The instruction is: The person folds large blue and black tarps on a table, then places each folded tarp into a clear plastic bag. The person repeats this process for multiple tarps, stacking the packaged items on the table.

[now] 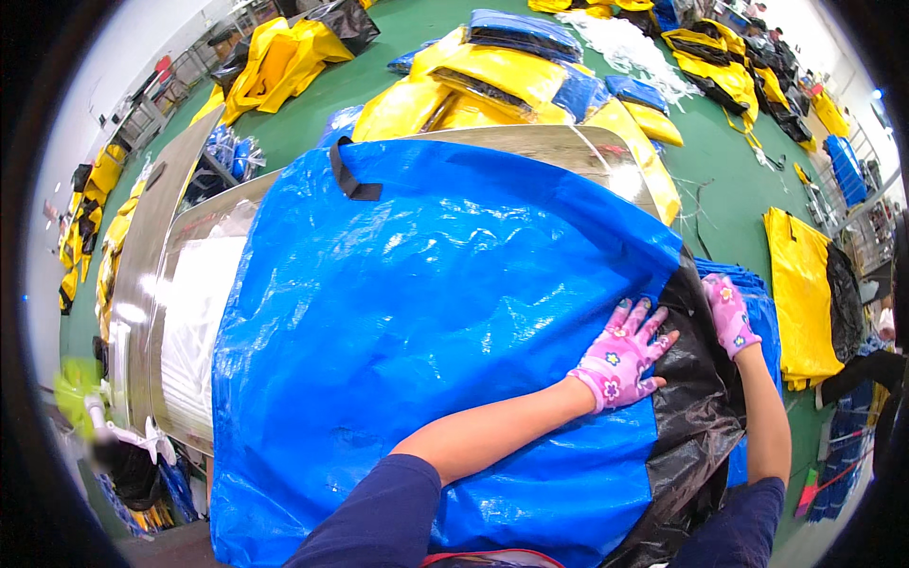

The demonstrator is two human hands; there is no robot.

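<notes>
A big blue woven plastic bag [379, 275] with a black side panel [696, 379] lies spread over the table before me. A black strap handle [356, 185] shows at its far edge. My left hand [620, 358], in a pink flowered glove, rests flat on the blue sheet beside the black panel, its fingers spread. At the bag's right edge, my right hand [731, 317] in a matching glove is closed on the black panel's edge. Its fingertips are partly hidden.
Stacked blue bags [757, 293] lie just right of the table [559, 147]. Beyond it, yellow and blue bundles [511, 80] are piled on the green floor [402, 57]. A yellow bag [800, 293] stands at right, and a green fan [80, 398] sits at left.
</notes>
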